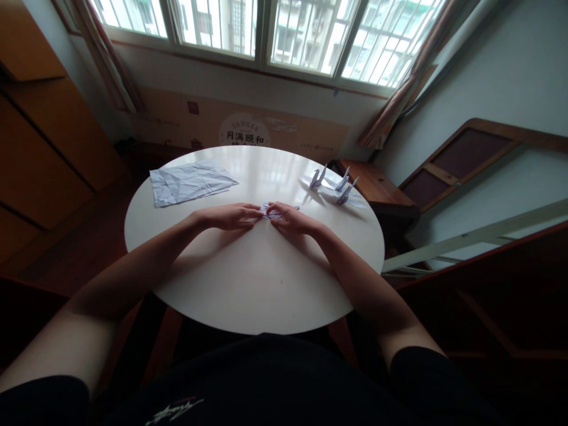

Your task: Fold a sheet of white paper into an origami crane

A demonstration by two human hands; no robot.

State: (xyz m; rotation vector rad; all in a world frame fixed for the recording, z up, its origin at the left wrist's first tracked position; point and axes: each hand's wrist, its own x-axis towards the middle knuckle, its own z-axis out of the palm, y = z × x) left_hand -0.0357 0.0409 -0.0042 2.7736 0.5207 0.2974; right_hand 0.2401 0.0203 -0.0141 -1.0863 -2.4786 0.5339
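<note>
Both of my hands rest on a round white table [248,278] and meet over a small, partly folded piece of pale lilac paper [284,208]. My left hand [231,216] lies with its fingers stretched toward the paper's left end and pressed on it. My right hand [290,220] curls its fingers down onto the paper's right part. Most of the paper is hidden under the fingers.
A few creased sheets of lilac paper [189,182] lie at the table's far left. Two folded paper cranes [333,183] stand at the far right near the edge. A wooden cabinet stands on the left, a window behind, and wooden frames lean on the right.
</note>
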